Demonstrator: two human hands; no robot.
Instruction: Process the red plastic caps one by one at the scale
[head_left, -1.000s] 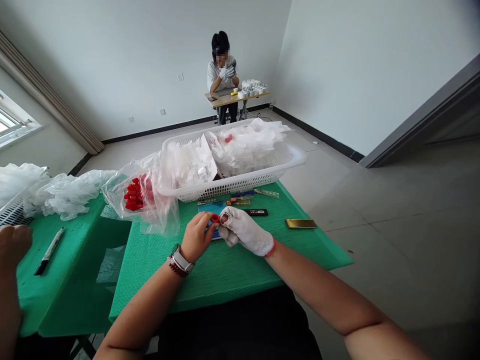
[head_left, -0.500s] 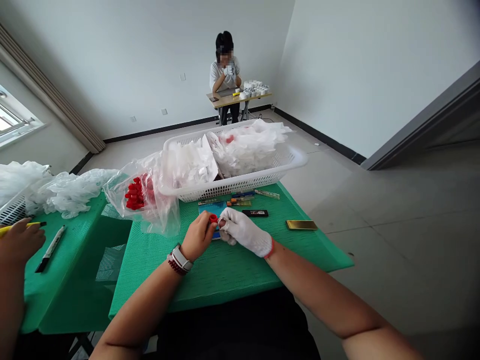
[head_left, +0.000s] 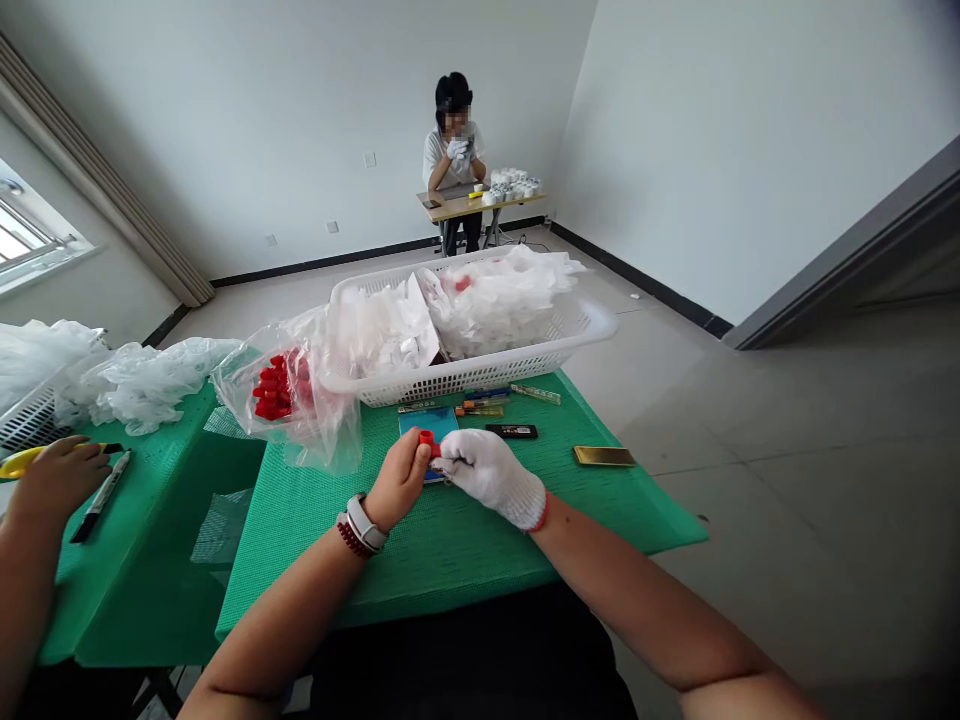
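My left hand, bare with a wristwatch and beaded band, pinches a small red plastic cap above a blue card on the green mat. My right hand, in a white knit glove with a red cuff, presses its fingers against the cap's right side. The two hands almost meet, and they hide the cap's lower part. A clear plastic bag of similar red pieces lies to the left of my hands.
A white slotted basket full of plastic bags stands beyond my hands. Pens, a black case and a gold strip lie on the mat. At left, another person's hand holds a yellow item beside a black marker.
My hands have drawn slightly closer around the red cap. The other person's hand at left now holds a yellow item, and the whole view has shifted slightly.
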